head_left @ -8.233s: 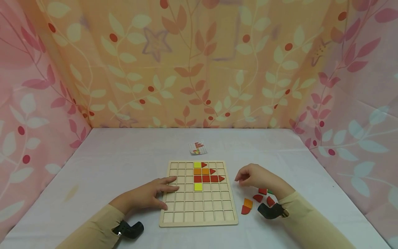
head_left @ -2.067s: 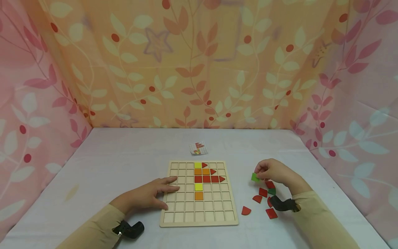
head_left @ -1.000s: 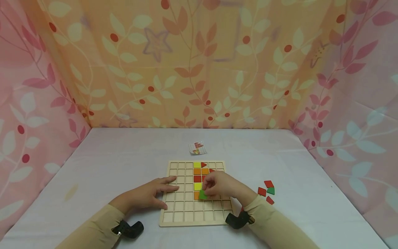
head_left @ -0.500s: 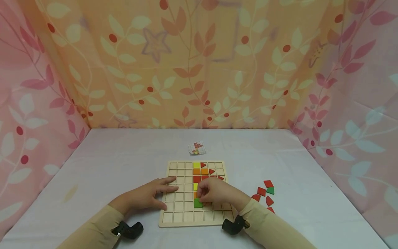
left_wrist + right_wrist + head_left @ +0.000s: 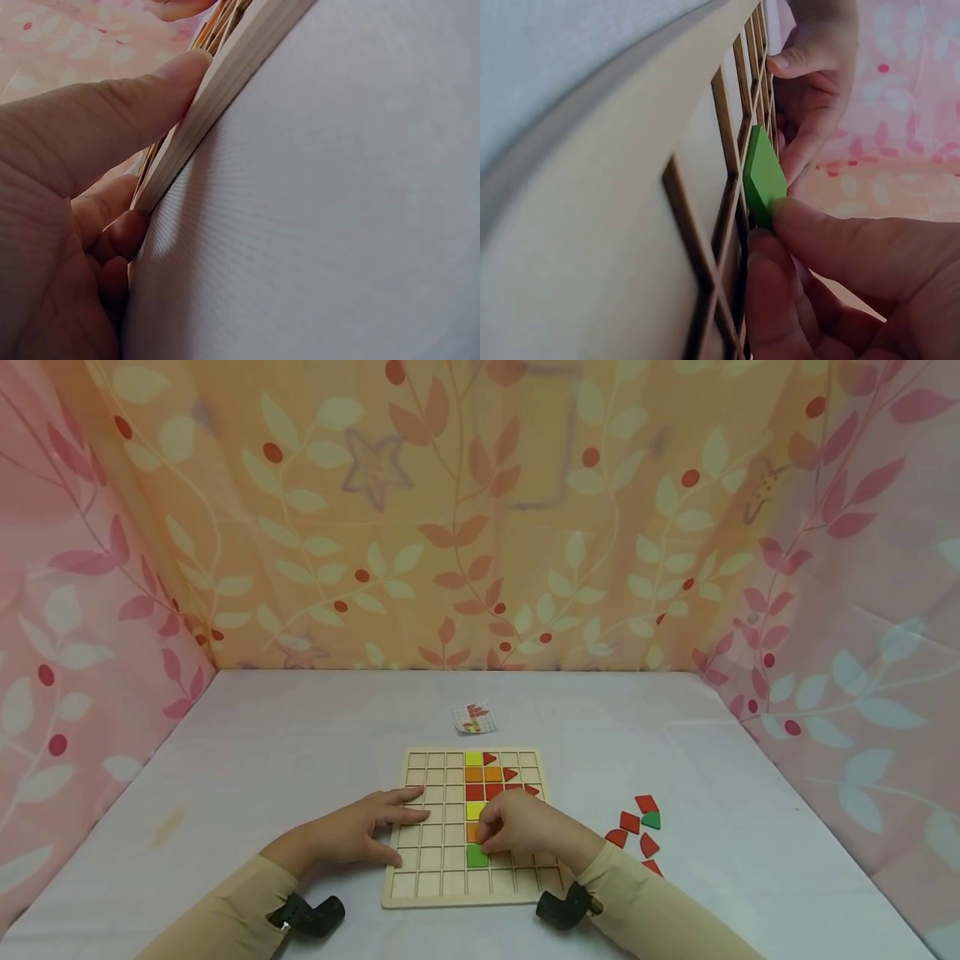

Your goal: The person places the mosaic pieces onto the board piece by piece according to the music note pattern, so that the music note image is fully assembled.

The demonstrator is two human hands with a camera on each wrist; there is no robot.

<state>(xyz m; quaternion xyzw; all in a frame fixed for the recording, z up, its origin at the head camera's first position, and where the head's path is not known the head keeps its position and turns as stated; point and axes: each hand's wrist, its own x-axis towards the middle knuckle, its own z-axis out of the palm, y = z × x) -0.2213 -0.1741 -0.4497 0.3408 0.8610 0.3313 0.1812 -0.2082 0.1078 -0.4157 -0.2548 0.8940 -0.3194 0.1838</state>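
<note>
My right hand [image 5: 525, 821] pinches a green square tile [image 5: 477, 856] between thumb and finger, at a cell of the wooden grid board [image 5: 442, 897]. In the right wrist view the green tile [image 5: 765, 176] stands tilted, partly raised from the slots. Above it, in the same column, are an orange tile [image 5: 471, 832], partly covered by my fingers, and a yellow tile [image 5: 472, 811]. My left hand [image 5: 348, 827] lies at the board's left side with fingers spread; its thumb [image 5: 184, 71] presses on the edge. Red, orange and yellow pieces fill part of the upper rows.
Several loose red pieces [image 5: 629, 822] and a green rounded piece [image 5: 651, 820] lie right of the board. Behind the board is a small printed card [image 5: 475, 717] with a coloured grid pattern. Patterned curtains surround the white table [image 5: 300, 710].
An orange tile went onto the board below the yellow one. My right hand then took the green tile from the right-hand pieces to the cell beneath. My left hand stayed put.
</note>
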